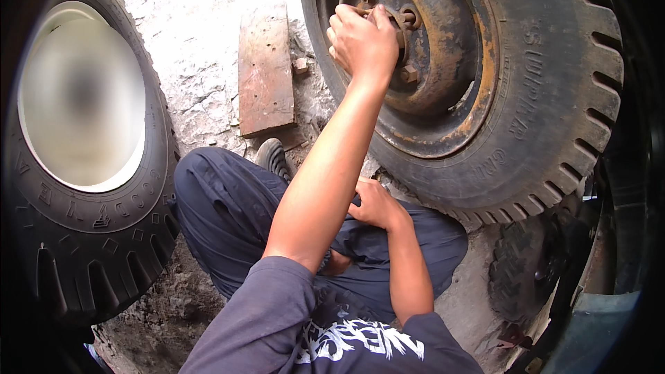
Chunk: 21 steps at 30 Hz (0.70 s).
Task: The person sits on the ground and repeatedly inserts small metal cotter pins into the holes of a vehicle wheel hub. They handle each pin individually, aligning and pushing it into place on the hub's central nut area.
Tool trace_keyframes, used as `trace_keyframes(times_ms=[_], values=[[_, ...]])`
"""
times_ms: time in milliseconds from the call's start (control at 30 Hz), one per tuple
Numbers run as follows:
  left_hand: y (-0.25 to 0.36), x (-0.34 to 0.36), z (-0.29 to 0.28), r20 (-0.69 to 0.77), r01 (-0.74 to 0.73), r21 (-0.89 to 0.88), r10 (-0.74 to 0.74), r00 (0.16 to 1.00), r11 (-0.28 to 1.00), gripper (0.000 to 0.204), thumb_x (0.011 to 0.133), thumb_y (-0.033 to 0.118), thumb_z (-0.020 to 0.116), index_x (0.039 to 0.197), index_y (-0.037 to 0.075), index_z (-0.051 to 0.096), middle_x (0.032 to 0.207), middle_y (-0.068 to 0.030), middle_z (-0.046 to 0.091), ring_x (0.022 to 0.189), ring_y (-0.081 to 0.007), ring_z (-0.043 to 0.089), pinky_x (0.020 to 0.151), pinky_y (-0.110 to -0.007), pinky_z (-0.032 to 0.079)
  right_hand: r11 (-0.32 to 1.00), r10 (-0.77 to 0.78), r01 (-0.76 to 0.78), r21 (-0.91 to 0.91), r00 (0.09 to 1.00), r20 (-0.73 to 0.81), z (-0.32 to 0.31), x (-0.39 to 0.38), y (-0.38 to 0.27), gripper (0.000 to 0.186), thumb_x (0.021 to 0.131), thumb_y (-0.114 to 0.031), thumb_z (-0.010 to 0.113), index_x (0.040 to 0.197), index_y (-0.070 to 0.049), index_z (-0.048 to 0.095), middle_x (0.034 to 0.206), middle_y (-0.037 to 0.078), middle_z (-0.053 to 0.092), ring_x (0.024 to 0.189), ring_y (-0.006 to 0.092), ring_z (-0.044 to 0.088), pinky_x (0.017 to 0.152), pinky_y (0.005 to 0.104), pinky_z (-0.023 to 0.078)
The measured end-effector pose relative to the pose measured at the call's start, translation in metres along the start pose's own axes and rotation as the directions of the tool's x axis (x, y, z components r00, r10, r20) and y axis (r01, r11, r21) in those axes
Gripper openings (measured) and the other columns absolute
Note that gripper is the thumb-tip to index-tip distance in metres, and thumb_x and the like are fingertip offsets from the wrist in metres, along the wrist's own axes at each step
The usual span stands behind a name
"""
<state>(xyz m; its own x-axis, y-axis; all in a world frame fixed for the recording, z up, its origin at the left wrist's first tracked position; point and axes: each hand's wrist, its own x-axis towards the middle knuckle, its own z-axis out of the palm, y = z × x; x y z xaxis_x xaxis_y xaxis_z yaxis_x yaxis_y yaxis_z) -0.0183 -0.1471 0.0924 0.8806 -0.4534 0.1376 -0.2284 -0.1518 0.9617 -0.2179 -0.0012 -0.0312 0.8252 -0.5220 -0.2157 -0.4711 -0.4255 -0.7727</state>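
My left hand [365,40] reaches up to the hub of a large truck wheel on the right. Its thumb and fingers are closed on a rusty wheel nut [364,12] at the hub, mostly covered by the fingers. Other rusty nuts and studs show around the hub, among them a nut [410,74] below the hand. The brown, rusted rim [443,48] sits inside a thick black tyre [547,62]. Over my lap rests my right hand [379,206], lower than the wheel. My left forearm hides most of its fingers, so its grip does not show.
Another truck tyre [90,218] with a pale rim stands on the left. A worn wooden plank [267,73] lies on the rough ground beyond my folded legs. Beside it is a small reddish-brown block [300,66]. At the lower right is a dark, treaded tyre [516,270].
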Motion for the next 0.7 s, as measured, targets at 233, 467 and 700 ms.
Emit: trace_keyframes(times_ms=[233,467,700], values=[[-0.012,-0.009,-0.006,0.022,-0.095,-0.057,0.096,0.995,0.994,0.052,0.095,0.038,0.081,0.121,0.0,0.056,0.126,-0.0235,0.062,0.127,-0.045,0.057,0.105,-0.058,0.048,0.999,0.02,-0.021,0.034,0.999,0.033,-0.003,-0.001,-0.009,0.043,0.084,-0.012,0.075,0.127,-0.007,0.073,0.116,0.022,0.072,0.097,0.0362,0.073,0.096,0.0462,0.059],[-0.017,-0.009,-0.003,-0.014,-0.066,-0.088,0.065,0.998,0.994,0.05,0.098,0.043,0.08,0.117,0.001,0.06,0.118,-0.0216,0.064,0.118,-0.0429,0.062,0.104,-0.054,0.049,0.997,0.06,-0.063,0.051,0.997,0.054,0.004,0.002,0.005,0.044,0.084,-0.013,0.073,0.127,-0.007,0.074,0.12,0.023,0.074,0.101,0.0368,0.074,0.098,0.0457,0.059],[-0.055,-0.021,-0.016,-0.098,-0.071,-0.295,0.044,0.994,0.953,0.054,0.093,0.04,0.089,0.121,0.0,0.064,0.121,-0.0204,0.065,0.114,-0.0343,0.066,0.101,-0.047,0.053,0.998,-0.008,0.007,0.057,1.0,0.02,0.009,0.009,0.028,0.043,0.085,-0.013,0.073,0.127,-0.007,0.075,0.119,0.023,0.075,0.102,0.0355,0.076,0.096,0.0448,0.06]])
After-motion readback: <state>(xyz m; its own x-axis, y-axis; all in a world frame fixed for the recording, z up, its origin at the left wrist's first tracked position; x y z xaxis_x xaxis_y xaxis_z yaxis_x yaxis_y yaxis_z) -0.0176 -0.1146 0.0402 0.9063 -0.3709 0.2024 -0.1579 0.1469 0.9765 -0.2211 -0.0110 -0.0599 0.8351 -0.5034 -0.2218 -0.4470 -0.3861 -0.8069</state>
